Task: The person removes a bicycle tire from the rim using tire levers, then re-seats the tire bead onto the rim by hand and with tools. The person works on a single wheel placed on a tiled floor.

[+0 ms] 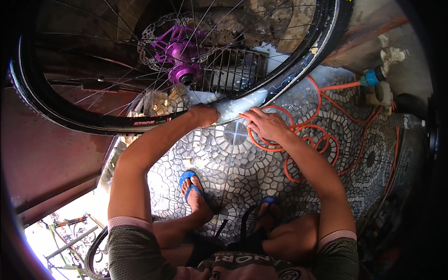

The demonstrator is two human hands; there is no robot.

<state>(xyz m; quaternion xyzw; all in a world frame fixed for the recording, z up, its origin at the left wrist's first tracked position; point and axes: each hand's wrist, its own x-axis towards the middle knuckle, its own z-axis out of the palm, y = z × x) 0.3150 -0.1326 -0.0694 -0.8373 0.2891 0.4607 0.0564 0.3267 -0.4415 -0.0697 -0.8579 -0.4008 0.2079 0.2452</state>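
Observation:
A bicycle wheel with a black tyre point(100, 125) and a purple hub point(184, 58) with a disc rotor point(154, 37) fills the upper part of the head view. My left hand point(204, 115) is closed round the lower part of the wheel, its fingertips hidden. Just right of it, my right hand point(267, 123) pinches the end of a thin orange hose point(310, 126) close against the tyre. Whitish liquid or wet shine point(242, 105) covers the rim and tyre between my hands and up the right side. Behind my right wrist the hose lies in loose loops.
Pebble-patterned floor tiles point(228, 163) lie below, under my blue flip-flops point(189, 179). A metal grate point(233, 70) shows behind the wheel. At the right stand a tap with a blue-green fitting point(372, 77) and a clear bottle point(406, 121). Bicycles point(70, 238) are at lower left, beyond a reddish panel point(56, 158).

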